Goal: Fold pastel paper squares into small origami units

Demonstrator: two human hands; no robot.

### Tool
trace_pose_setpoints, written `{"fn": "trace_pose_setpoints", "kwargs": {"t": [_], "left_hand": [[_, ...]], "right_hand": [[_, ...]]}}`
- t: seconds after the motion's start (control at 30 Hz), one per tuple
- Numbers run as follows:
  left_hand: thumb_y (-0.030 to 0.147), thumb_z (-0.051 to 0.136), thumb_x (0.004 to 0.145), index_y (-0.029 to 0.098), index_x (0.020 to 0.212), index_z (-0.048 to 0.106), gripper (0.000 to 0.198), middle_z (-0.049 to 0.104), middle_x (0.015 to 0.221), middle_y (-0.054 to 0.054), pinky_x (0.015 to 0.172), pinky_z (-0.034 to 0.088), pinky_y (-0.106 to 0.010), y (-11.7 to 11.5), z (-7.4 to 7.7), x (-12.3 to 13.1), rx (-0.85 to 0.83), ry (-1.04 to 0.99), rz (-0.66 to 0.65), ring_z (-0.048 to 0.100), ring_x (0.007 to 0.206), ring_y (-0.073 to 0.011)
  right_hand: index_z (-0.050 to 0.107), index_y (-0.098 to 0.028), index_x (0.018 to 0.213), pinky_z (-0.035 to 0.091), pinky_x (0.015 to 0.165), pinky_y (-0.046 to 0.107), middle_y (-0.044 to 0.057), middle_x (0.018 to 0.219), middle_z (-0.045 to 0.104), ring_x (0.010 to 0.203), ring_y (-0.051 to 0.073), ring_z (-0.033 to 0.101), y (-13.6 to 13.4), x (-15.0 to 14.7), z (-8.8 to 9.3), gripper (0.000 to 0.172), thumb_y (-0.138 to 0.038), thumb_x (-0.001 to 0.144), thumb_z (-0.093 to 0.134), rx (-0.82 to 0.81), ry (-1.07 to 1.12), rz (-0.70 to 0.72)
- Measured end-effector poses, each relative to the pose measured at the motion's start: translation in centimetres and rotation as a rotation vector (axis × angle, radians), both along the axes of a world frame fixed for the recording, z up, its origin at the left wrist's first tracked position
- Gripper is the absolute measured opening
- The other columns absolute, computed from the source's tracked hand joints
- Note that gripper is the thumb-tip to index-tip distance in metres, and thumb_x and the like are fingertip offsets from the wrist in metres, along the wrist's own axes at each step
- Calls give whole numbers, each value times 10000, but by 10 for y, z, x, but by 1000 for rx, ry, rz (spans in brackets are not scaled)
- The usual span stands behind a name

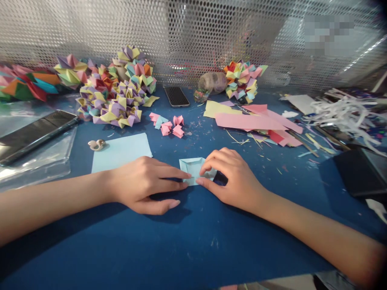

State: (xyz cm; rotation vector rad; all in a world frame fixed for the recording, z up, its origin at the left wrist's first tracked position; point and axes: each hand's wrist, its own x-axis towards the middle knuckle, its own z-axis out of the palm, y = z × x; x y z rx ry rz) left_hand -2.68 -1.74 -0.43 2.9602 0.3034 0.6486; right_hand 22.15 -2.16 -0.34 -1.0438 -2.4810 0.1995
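A small piece of light blue folded paper (pixel 190 166) lies on the blue table in front of me, with creased flaps along its edges. My left hand (pixel 148 181) reaches in from the left, fingers stretched out. Two of its fingertips press on the paper's near left part, and the thumb is held apart over the table. From the right, my right hand (pixel 231 175) has its thumb and bent fingers closed in a pinch at the paper's near edge. These fingers hide part of its right side. Beside my left hand lies a larger light blue sheet (pixel 123 151).
Folded pink and blue pieces (pixel 166 125) sit beyond the paper. Colourful origami clusters (pixel 115 96) stand at back left, another cluster (pixel 244 80) at back right. Phones (pixel 177 96), pink paper strips (pixel 248 120), white shreds (pixel 347 114) and a black object (pixel 359 173) lie around.
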Motion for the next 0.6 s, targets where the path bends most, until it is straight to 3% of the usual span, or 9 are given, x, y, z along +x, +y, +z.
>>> {"fn": "trace_pose_setpoints", "kwargs": {"t": [0.2,0.3,0.37,0.5,0.6], "left_hand": [[322,511,869,123,1079,619,308,680,1144,-103,895,529,-356,1,1,4,39,41,-52,648,1020,-235],[342,486,883,134,1072,607,306,672,1155,-111,934,501,-380,1,3,5,51,80,-55,637,1028,-239],[347,481,883,133,1060,604,303,668,1160,-114,950,483,-404,1,4,6,58,92,-56,635,1022,-247],[349,458,891,147,1084,590,309,663,1166,-111,990,440,-419,1,5,6,74,110,-50,623,1038,-244],[355,447,895,159,1132,575,333,667,1159,-105,1016,415,-410,1,4,5,96,97,-33,618,1050,-234]], "right_hand": [[577,-221,1029,401,865,438,80,1077,553,1008,266,463,4,0,-4,337,-348,745,706,-60,5,-101],[535,-232,1152,384,931,489,101,1194,519,1117,294,432,8,4,-3,440,-330,753,691,-104,9,-88],[528,-230,1181,365,966,490,95,1225,527,1149,282,434,13,10,-1,422,-258,778,647,-96,17,-51],[633,-238,1003,363,959,466,44,1118,629,1065,227,523,23,24,5,336,-64,755,488,-60,16,125],[676,-252,895,323,985,511,23,1052,667,1008,223,561,30,30,5,334,-46,709,489,43,-25,141]]}}
